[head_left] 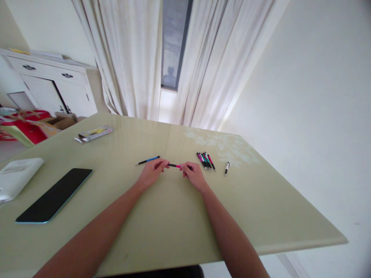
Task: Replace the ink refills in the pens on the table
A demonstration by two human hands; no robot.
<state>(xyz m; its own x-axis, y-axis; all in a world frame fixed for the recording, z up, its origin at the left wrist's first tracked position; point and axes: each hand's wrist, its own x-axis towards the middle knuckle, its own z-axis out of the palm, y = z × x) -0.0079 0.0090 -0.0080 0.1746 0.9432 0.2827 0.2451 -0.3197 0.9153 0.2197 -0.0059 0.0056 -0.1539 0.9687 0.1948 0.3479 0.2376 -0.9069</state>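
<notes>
Pink pen (174, 165) is mid-tabletop (162, 227), right end tilted slightly toward the near edge. Left hand (153, 171) pinches one end, right hand (195, 173) is clamped on the other. Fingers cover both ends, so can't tell if it's whole.

Status, my read: handling is midway, pen not set down yet. Blue pen (148, 160) lies just beyond the left hand, contact unclear. Bunch (206, 161) of pens sits grouped toward the right edge; white pen (227, 168) is apart, further that way. None of those gripped.

Box (97, 134) near far-left corner; black slab (56, 195) and white case (20, 177) toward left edge.
</notes>
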